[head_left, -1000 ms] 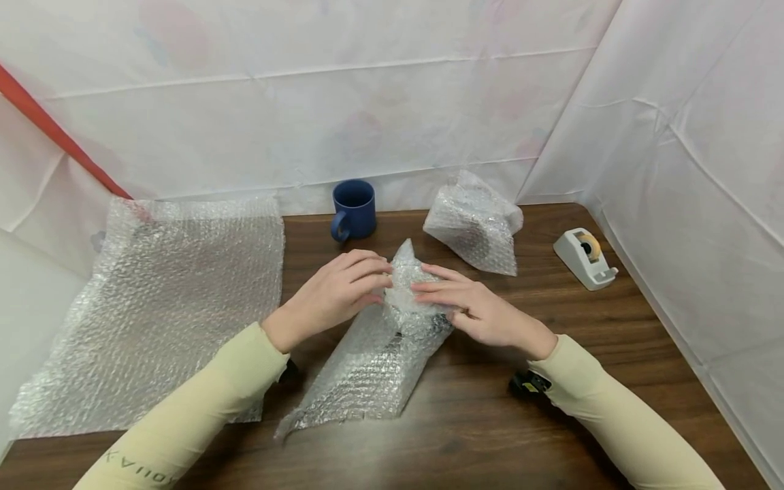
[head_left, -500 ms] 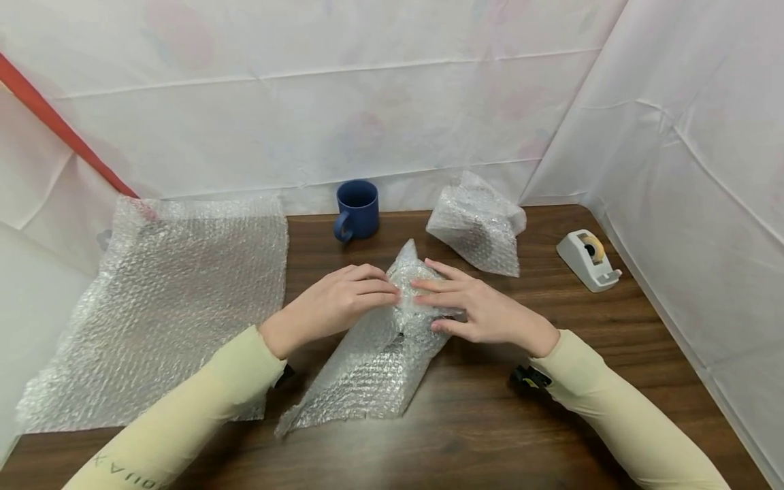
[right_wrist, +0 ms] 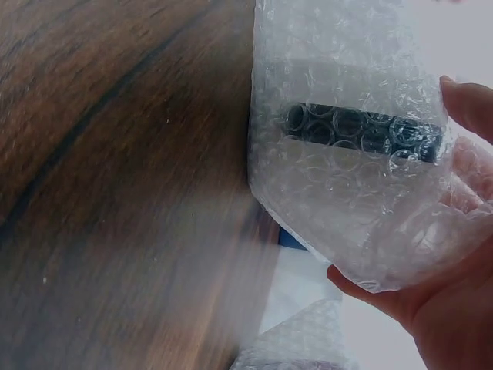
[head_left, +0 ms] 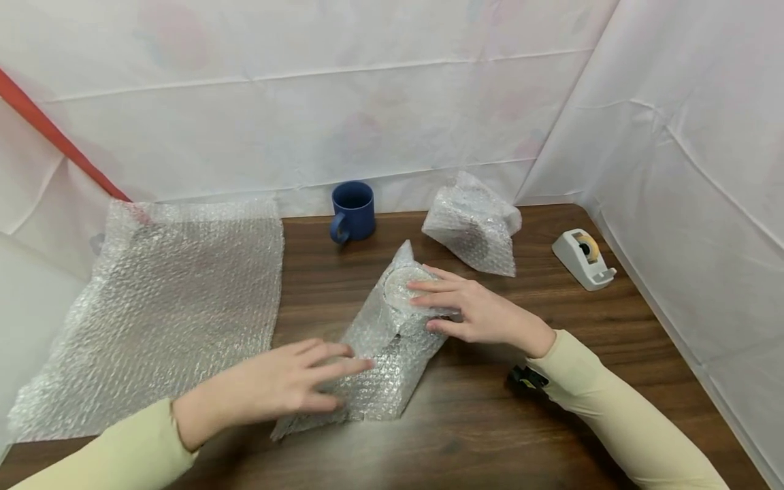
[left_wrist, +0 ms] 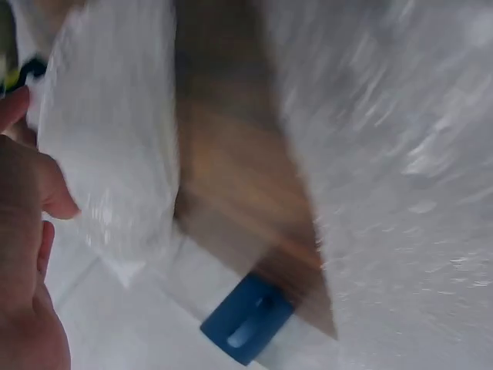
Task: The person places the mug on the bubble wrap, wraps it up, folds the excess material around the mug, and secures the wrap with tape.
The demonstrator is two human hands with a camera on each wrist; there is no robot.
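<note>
A round-topped bundle in bubble wrap (head_left: 399, 287) stands mid-table; a dark band shows through its wrap (right_wrist: 362, 131) in the right wrist view. My right hand (head_left: 471, 309) rests on the bundle's right side, fingers spread and mostly straight over its top, thumb on the near side. From the bundle, a loose tail of bubble wrap (head_left: 382, 384) runs toward the front. My left hand (head_left: 275, 381) hovers over this tail with spread, loose fingers and holds nothing; whether it touches is unclear. The left wrist view is blurred, with the left hand (left_wrist: 27, 254) at its edge.
A large bubble wrap sheet (head_left: 177, 306) covers the table's left side. At the back stand a blue mug (head_left: 354, 211) and another wrapped bundle (head_left: 474, 224). A white tape dispenser (head_left: 584, 258) sits at the right, near the curtain (head_left: 704, 204).
My left hand has left the bundle's left side and come down and left toward the front, uncovering the round top. The right hand has stayed on the bundle.
</note>
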